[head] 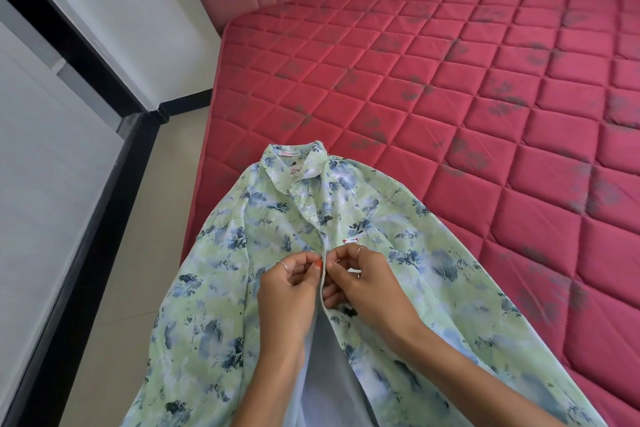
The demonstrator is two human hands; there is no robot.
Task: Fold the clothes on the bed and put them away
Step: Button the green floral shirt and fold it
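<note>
Both hands, left hand [294, 282] and right hand [360, 282], pinch the shirt [433, 288] front together. It looks soft and floppy; hold it by its edges.

Green floral shirt [398, 274] laid face up on the pink quilted bed [485, 87]

The shirt is pale green, printed with blue and grey flowers, and is spread near the bed's corner with its collar pointed toward the headboard. A label is seen inside the collar and a small tag on the chest. The front placket is closed in the upper part and parted lower down, where a pale lining is exposed. The left sleeve is draped over the mattress edge.
</note>
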